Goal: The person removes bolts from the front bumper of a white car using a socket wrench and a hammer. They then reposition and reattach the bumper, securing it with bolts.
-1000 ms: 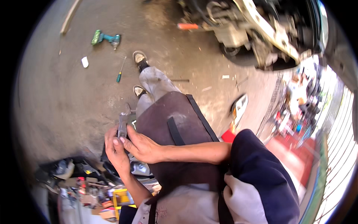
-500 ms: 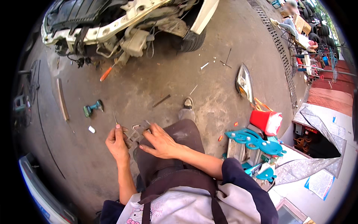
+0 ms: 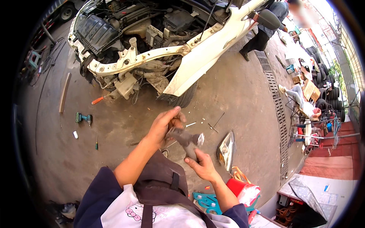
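A dirty grey-brown, bracket-like part (image 3: 184, 138) is held up in front of my lap, blurred by motion, so its exact kind cannot be told. A bright, pale spot shows at its right end. My right hand (image 3: 203, 167) grips the part's lower end, thumb on top. At the upper left end, my left hand (image 3: 161, 127) has its fingers curled round it, some of them hidden behind the hand. My brown apron (image 3: 159, 174) and knees lie beneath.
Ahead stands a cream car front (image 3: 133, 60) with its engine bay exposed. A drill (image 3: 83, 118), screwdriver (image 3: 97, 141), orange-handled tool (image 3: 98, 100) and headlight (image 3: 226, 150) lie on the floor. Beside my right arm is a red container (image 3: 241, 190). A person (image 3: 262, 36) stands beyond the car.
Both hands, with the grey part, have come up and to the right, and the part has turned. My view has lifted, showing more of the car and a standing person.
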### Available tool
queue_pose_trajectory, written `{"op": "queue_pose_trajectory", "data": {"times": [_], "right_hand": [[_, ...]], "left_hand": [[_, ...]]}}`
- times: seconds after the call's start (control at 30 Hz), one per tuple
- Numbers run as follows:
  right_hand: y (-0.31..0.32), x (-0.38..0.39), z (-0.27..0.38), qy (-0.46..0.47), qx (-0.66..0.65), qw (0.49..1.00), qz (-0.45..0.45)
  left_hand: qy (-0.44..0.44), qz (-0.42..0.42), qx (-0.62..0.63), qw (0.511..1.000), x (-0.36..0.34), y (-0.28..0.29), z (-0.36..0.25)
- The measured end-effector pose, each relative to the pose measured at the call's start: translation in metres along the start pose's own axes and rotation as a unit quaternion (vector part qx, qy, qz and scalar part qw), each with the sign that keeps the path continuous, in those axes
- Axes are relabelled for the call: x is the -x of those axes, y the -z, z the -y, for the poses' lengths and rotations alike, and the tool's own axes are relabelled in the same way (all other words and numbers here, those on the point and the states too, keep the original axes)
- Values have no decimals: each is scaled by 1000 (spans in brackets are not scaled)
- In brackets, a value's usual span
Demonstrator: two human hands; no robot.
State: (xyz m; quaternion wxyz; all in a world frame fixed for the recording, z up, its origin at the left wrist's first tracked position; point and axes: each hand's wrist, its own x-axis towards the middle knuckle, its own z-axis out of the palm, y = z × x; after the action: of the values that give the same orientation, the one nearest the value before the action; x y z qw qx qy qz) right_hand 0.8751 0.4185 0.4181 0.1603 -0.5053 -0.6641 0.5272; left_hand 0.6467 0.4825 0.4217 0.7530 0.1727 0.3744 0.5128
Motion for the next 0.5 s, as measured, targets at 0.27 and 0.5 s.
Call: {"op": "queue_pose_trajectory", "data": {"times": [0.27, 0.5], "right_hand": [[116, -157, 79, -16, -37, 989, -145], [145, -321, 131, 35, 5, 992, -121]], "left_hand": [[-415, -429, -349, 723, -244, 52, 20], [-349, -577, -345, 653, -345, 34, 11]]}}
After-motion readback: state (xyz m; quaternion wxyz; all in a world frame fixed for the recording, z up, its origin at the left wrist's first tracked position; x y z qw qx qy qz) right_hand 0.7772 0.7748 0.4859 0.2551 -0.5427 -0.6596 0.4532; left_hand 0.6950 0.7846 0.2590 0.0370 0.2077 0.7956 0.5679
